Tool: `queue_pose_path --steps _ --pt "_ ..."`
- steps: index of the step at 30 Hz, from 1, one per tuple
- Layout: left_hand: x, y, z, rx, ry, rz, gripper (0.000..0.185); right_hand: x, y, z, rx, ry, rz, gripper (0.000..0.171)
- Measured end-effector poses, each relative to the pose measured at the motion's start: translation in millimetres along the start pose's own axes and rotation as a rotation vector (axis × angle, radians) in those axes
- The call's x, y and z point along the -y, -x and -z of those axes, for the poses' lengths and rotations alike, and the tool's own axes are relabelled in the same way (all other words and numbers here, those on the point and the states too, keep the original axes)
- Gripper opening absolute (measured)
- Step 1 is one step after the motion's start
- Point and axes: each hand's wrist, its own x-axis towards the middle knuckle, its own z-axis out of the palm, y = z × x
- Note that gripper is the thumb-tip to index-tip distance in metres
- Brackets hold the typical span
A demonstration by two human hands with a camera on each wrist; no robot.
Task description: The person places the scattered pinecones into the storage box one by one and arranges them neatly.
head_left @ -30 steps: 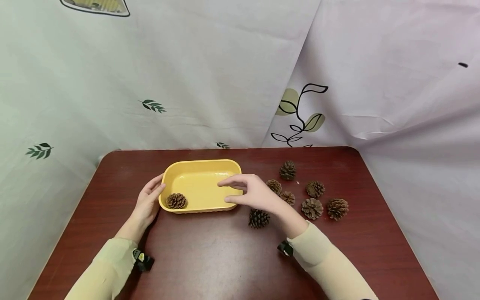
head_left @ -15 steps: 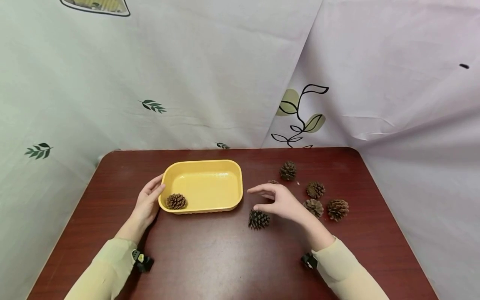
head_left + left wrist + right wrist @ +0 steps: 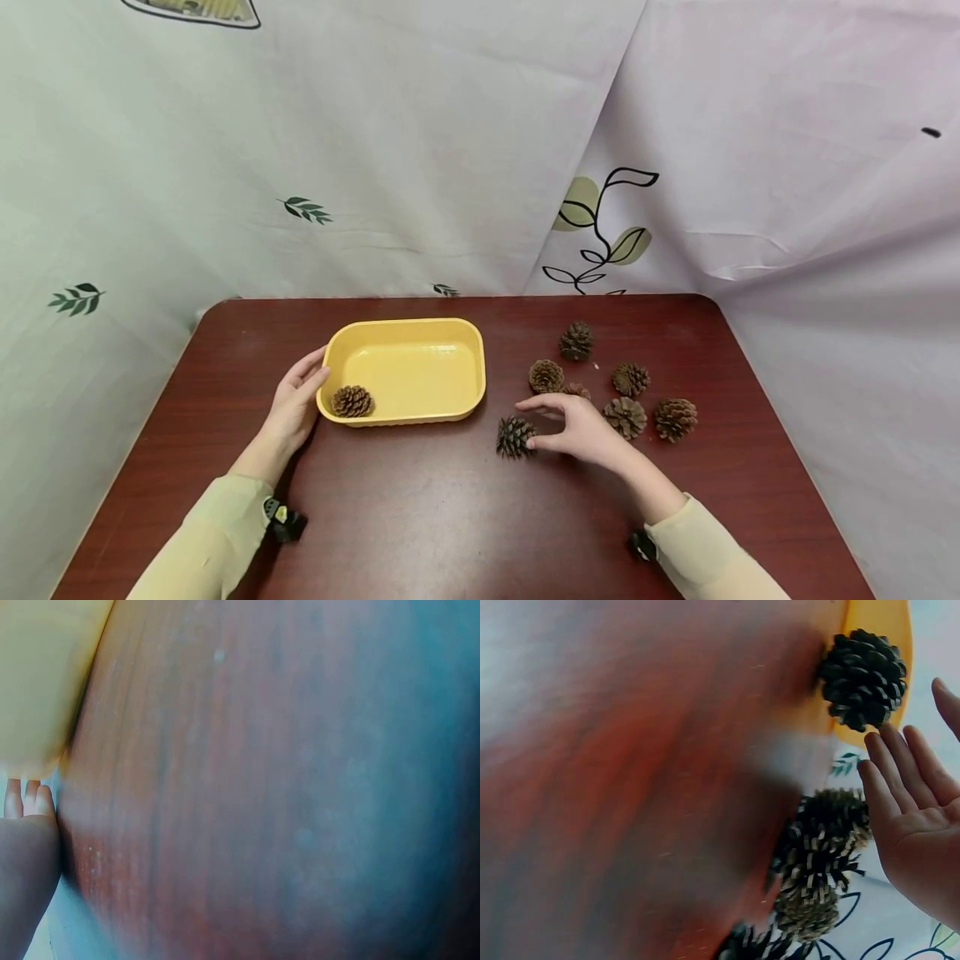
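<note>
A yellow dish [image 3: 408, 379] with rounded corners sits on the table, one brown pine cone [image 3: 352, 402] in its near left corner. My left hand [image 3: 296, 404] holds the dish by its left end, thumb at the rim; in the left wrist view the fingertips [image 3: 31, 787] meet the dish's wall. My right hand [image 3: 581, 429] is just right of a dark pine cone [image 3: 514, 437], with thumb and fingers spread apart and the thumb tip right at the cone's edge. The right wrist view shows straight fingers [image 3: 904, 761] below that same cone.
Several more pine cones lie to the right: one at the back [image 3: 576, 341], one near the dish [image 3: 546, 377], one at the far right [image 3: 675, 418]. Another cone [image 3: 577, 390] is partly hidden behind my right hand. A pale printed cloth [image 3: 450, 167] hangs behind the table [image 3: 420, 517].
My right hand has moved from over the dish, right and toward me, to beside the dark pine cone. The left hand and the dish have stayed put.
</note>
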Motion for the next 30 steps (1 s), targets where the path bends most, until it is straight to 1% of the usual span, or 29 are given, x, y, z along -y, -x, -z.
queue_pose_path --steps 4,10,14,20,23,30 --pt "-0.7 -0.3 -0.8 -0.003 0.016 -0.004 0.036 -8 2 -2 0.004 0.033 0.015 0.052" --pt "-0.5 -0.5 -0.9 -0.003 0.028 0.001 0.035 -19 5 -4 0.017 0.028 0.043 0.056" --pt "0.2 -0.8 -1.4 -0.001 0.024 0.002 0.035 -22 6 -6 0.023 0.03 0.038 0.058" --pt "1.0 -1.3 -1.6 -0.003 0.014 0.005 0.035 -25 5 -13 -0.007 0.119 0.042 0.058" --pt "0.6 -1.5 -2.4 -0.005 0.019 0.007 0.035 -26 4 -15 -0.025 0.143 0.044 0.057" --pt "0.3 -1.3 -1.4 -0.004 0.025 0.003 0.035 -27 2 -16 -0.034 0.104 0.048 0.049"
